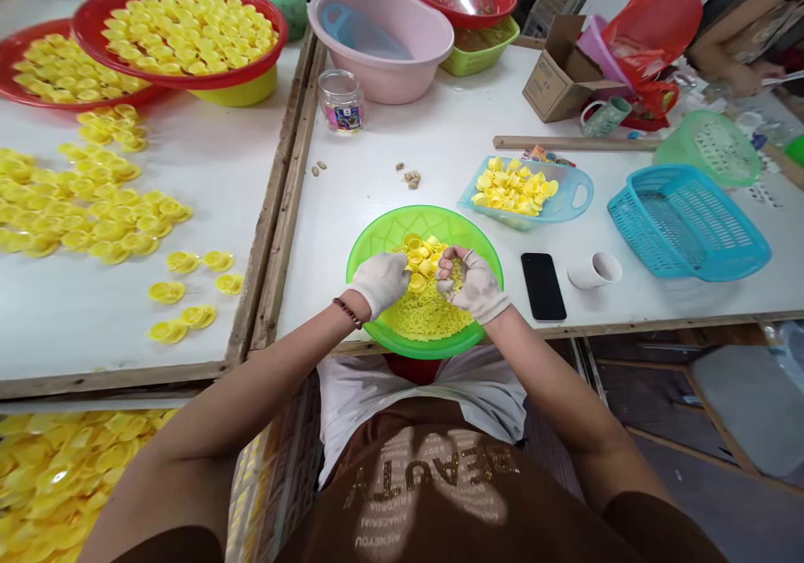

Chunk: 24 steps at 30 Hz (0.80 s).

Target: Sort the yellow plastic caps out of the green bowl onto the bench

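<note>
A green basin (433, 348) sits at the table's front edge before me. Small yellow pieces (430, 316) fill its near part, and yellow cup-shaped pieces (420, 255) lie in a heap behind them. My left hand (381, 284), in a white glove, is closed over the basin's left side, beside the cup-shaped pieces; what its fingertips hold is hidden. Over the right side, my right hand (476, 285) is gloved too, with some bare fingertips. Its fingers curl round a handful of the small yellow pieces, visible in the palm.
Right of the basin are a black phone (543, 286), a white cup (595, 271) and a blue basket (688, 224). A blue scoop (574, 198) behind holds yellow cups. Farther back stand a jar (341, 102) and a pink basin (383, 73). Another person's arm (722, 48) shows far right.
</note>
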Each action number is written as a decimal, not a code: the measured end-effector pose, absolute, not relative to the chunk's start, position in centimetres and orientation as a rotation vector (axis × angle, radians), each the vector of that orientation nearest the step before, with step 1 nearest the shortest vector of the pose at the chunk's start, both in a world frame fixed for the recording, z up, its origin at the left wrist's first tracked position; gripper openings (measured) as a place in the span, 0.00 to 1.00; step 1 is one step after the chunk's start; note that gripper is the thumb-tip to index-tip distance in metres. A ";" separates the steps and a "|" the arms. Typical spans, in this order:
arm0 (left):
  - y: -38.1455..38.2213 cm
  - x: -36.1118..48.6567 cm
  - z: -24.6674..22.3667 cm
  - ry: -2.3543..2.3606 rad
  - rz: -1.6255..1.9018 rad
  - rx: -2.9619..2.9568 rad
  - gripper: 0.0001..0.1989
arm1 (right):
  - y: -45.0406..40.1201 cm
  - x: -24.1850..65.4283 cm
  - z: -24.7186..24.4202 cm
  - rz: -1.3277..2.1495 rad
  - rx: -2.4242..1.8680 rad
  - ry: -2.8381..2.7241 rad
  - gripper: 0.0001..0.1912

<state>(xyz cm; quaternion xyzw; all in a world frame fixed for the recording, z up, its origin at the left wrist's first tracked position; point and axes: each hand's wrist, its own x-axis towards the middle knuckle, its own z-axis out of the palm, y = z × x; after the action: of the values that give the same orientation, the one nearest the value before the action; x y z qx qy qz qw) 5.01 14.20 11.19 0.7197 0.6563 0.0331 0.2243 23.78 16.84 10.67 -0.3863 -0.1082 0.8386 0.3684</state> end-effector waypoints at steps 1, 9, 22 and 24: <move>14.7 5.7 10.7 1.833 0.057 1.960 0.11 | 16.9 23.8 10.6 2.134 -0.980 -0.260 0.12; 14.8 5.6 10.2 1.888 0.056 1.919 0.12 | 16.3 23.3 10.8 1.989 -0.922 -0.499 0.20; 14.4 6.9 8.4 1.767 0.264 1.806 0.11 | 16.2 23.2 10.8 1.901 -0.905 -0.569 0.22; 14.4 7.0 8.4 1.726 0.298 1.815 0.09 | 16.3 23.2 10.8 1.885 -0.902 -0.554 0.22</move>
<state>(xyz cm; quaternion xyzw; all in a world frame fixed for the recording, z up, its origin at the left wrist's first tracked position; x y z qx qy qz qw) 6.98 14.36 8.43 0.6854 0.6517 0.1125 0.3046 23.23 16.25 10.78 -0.3683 -0.2260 0.7693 0.4707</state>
